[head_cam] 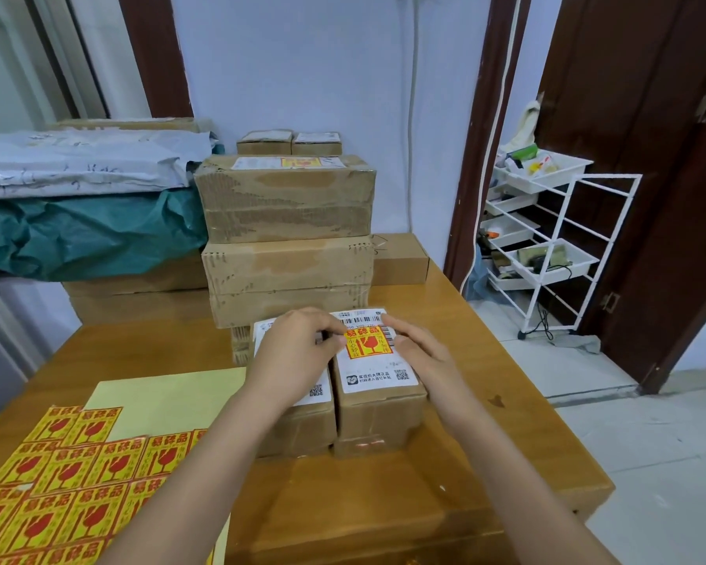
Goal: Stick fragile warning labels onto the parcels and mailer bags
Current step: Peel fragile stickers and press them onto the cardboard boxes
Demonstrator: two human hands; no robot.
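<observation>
Two small cardboard parcels stand side by side on the wooden table (486, 360). The right parcel (380, 405) carries a white shipping label with a yellow and red fragile sticker (368, 341) on it. My left hand (298, 352) lies over the left parcel (302, 426), its fingertips touching the sticker's left edge. My right hand (418, 350) rests on the right parcel, fingers pressing the sticker's right edge. Sheets of fragile stickers (58, 483) lie at the near left on a pale yellow backing sheet (168, 401).
Behind the small parcels stands a stack of large taped cartons (286, 238), the top one bearing a fragile sticker. Grey and teal mailer bags (86, 197) pile up at the back left. A white wire rack (547, 238) stands by the dark door at right.
</observation>
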